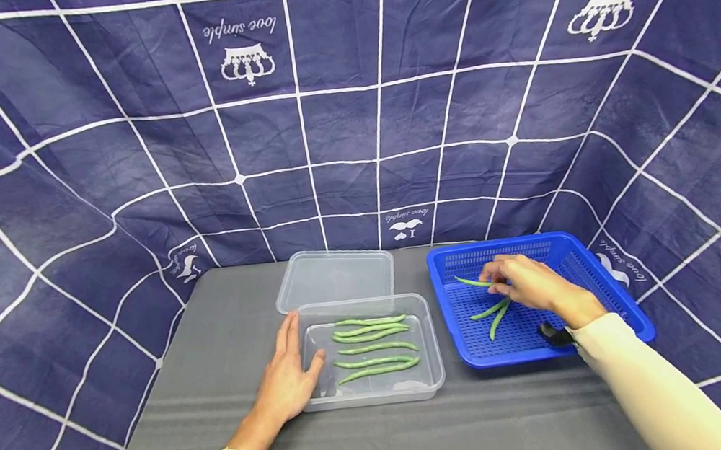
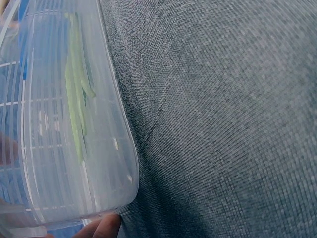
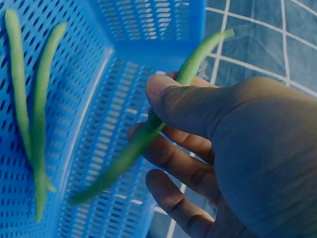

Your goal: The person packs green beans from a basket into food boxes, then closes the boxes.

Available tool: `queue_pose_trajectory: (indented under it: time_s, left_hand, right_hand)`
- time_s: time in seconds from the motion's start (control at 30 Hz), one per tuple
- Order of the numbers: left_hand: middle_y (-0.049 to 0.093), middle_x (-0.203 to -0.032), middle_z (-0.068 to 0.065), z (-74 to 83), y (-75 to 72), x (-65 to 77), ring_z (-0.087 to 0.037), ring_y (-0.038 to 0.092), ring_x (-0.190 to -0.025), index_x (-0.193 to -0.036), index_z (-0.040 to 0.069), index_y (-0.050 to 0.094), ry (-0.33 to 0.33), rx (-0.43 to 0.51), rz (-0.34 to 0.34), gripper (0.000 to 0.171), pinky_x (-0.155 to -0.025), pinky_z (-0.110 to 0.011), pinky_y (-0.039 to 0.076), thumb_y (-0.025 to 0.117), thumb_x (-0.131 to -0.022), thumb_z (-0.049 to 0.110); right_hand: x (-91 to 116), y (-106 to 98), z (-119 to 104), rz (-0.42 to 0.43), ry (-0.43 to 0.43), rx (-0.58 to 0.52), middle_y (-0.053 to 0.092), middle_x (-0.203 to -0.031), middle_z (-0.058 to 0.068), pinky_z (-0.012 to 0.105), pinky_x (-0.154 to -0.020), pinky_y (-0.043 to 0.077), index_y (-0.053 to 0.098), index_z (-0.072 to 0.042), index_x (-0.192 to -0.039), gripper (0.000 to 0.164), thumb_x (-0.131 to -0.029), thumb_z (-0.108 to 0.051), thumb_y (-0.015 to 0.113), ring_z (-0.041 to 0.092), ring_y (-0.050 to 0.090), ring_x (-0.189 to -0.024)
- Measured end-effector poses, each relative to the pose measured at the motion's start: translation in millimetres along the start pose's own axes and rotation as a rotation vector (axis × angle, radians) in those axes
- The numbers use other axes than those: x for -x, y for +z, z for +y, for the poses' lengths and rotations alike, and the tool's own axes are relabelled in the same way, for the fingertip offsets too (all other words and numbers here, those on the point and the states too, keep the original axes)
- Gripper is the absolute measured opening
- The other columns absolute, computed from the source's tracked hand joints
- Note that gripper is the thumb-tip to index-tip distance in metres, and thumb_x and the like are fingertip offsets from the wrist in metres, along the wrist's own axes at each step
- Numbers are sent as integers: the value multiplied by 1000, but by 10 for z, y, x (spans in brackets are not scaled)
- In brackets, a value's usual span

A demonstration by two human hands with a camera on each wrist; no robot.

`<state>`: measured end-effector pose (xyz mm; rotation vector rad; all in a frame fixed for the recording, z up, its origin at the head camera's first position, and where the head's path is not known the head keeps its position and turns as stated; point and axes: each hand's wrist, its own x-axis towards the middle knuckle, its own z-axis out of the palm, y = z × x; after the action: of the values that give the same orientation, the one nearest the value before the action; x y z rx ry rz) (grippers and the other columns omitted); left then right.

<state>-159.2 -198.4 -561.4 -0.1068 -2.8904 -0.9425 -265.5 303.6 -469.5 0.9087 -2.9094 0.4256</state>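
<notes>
My left hand (image 1: 286, 378) rests at the left end of a clear plastic container (image 1: 435, 348), fingers extended along its side and thumb over the rim. Several green beans (image 1: 377, 348) lie roughly side by side on the container's floor. Over a blue perforated basket (image 1: 478, 360), my right hand (image 1: 525, 283) pinches one green bean (image 3: 190, 64) between thumb and fingers. That bean slants, both its ends sticking out past the fingers. Beneath, two more green beans (image 3: 42, 99) lie crossed on the basket floor, partly hidden by the hand in the head view.
Behind the container lies a clear flat lid (image 1: 342, 277). Grey cloth (image 1: 215, 340) covers the table. A blue curtain with white grid lines (image 1: 338, 126) encloses the back and both sides, close to the basket's right edge.
</notes>
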Motion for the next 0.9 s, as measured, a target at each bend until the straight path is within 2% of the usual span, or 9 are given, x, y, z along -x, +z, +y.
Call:
queue_pose_trajectory:
  time_s: [0.3,0.6,0.9]
  left_hand:
    - [24,-193,-15,4,-1,9,-56,64,-151,-187,7,21,6,-5,12,95,-115,-76,56,73,-112,36]
    - [19,-196,-13,8,-19,-3,-56,61,-154,-187,7,18,-11,3,-13,95,-119,-76,53,72,-114,35]
    - [21,-195,-14,16,-25,13,-57,63,-152,-187,7,18,-12,-14,-20,95,-117,-75,55,71,-114,37]
  right_hand:
    - [35,-98,-309,51,-34,32,77,-100,-9,44,-78,65,84,-20,-112,21,-97,-7,93,10,78,-90]
    - [32,-149,-545,64,-44,57,75,-103,-9,34,-67,59,87,-22,-117,21,-99,-11,92,-1,70,-81]
    - [23,-117,-759,91,-81,55,76,-103,-9,32,-63,58,87,-21,-122,24,-100,-11,92,-1,67,-79]
